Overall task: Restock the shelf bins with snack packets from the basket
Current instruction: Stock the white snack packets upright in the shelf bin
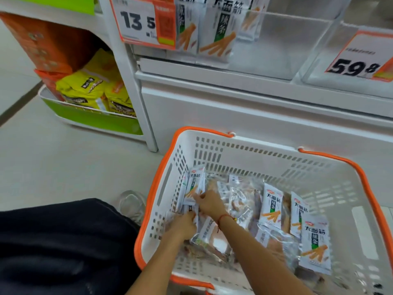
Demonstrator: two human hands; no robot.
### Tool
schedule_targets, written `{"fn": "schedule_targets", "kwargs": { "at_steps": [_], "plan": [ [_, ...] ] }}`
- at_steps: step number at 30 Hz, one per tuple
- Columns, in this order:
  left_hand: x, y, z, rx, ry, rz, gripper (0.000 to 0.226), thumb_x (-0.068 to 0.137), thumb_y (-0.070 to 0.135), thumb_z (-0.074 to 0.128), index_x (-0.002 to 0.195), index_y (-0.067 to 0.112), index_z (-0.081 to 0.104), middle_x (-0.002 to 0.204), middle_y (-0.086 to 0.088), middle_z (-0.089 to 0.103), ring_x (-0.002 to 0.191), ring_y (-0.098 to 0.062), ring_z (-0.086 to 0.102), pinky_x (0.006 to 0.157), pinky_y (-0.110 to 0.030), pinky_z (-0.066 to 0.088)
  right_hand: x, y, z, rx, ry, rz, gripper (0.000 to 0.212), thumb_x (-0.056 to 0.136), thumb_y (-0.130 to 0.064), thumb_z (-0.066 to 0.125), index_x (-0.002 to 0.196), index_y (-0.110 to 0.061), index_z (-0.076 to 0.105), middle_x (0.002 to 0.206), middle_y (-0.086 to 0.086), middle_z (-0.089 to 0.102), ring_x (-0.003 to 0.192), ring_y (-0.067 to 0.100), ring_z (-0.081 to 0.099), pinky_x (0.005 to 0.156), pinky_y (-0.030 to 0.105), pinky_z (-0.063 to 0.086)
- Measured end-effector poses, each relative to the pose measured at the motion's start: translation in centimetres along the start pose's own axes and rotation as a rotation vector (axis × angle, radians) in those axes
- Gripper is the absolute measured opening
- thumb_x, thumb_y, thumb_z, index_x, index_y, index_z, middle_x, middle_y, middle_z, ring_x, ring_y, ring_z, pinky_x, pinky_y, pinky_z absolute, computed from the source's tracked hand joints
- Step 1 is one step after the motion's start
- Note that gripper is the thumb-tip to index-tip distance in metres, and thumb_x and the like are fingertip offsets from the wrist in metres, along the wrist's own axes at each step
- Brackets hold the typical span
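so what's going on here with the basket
A person is crouched by a white plastic basket with an orange rim on the shop floor. Both hands are inside it: the left hand and right hand pinch white snack packets stacked at its left wall. More packets lie loose inside. The clear shelf bin above looks partly filled.

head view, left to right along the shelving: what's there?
orange box → yellow snack bags → 13.5 price tag → white snack packets in bin → empty clear bin → 59.8 price tag
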State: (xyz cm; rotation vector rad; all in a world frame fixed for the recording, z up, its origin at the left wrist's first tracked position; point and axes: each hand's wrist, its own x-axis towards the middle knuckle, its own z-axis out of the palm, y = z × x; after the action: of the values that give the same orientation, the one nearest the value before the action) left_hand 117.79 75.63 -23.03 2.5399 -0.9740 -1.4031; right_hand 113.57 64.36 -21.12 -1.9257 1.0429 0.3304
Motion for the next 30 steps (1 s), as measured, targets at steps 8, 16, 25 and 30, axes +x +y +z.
{"fn": "schedule_targets", "kwargs": {
  "at_steps": [8, 16, 25, 30],
  "plan": [
    [-1.5, 1.8, -1.7, -0.712, 0.26, -0.022, 0.032, 0.096, 0.005, 0.048, 0.127, 0.006, 0.054, 0.129, -0.011, 0.056, 0.111, -0.027, 0.055, 0.094, -0.035, 0.047, 0.4, 0.2, -1.6, 0.023, 0.072, -0.021, 0.028, 0.091, -0.013, 0.054, 0.066, 0.0, 0.057, 0.076, 0.025, 0.068, 0.071, 0.034, 0.067, 0.066, 0.038, 0.055],
    [-4.4, 4.6, -4.1, -0.896, 0.091, 0.079, 0.008, 0.099, 0.022, 0.048, 0.104, 0.017, 0.052, 0.123, -0.004, 0.05, 0.12, -0.016, 0.049, 0.076, -0.008, 0.044, -4.5, 1.9, -8.8, 0.411, 0.023, -0.164, 0.019, 0.09, -0.01, 0.062, 0.073, -0.004, 0.058, 0.046, -0.003, 0.059, 0.04, 0.01, 0.054, 0.041, 0.02, 0.042],
    [-5.7, 6.0, -6.8, -0.902, 0.009, 0.121, 0.045, 0.098, 0.019, 0.049, 0.139, 0.002, 0.04, 0.135, -0.008, 0.05, 0.109, -0.02, 0.051, 0.077, -0.026, 0.044, -7.5, 3.1, -12.8, 0.423, 0.267, -0.053, 0.013, 0.09, -0.013, 0.064, 0.078, -0.008, 0.064, 0.074, 0.009, 0.066, 0.047, 0.007, 0.064, 0.044, 0.016, 0.048],
    [-5.5, 5.1, -5.9, -1.137, 0.038, 0.003, 0.04, 0.099, 0.012, 0.045, 0.138, 0.013, 0.039, 0.128, -0.012, 0.057, 0.105, -0.025, 0.06, 0.08, -0.035, 0.051, -9.0, 2.4, -14.0, 0.45, 0.002, -0.109, 0.022, 0.095, -0.016, 0.055, 0.075, -0.013, 0.048, 0.083, 0.007, 0.065, 0.076, 0.023, 0.065, 0.053, 0.016, 0.049]
  ]
}}
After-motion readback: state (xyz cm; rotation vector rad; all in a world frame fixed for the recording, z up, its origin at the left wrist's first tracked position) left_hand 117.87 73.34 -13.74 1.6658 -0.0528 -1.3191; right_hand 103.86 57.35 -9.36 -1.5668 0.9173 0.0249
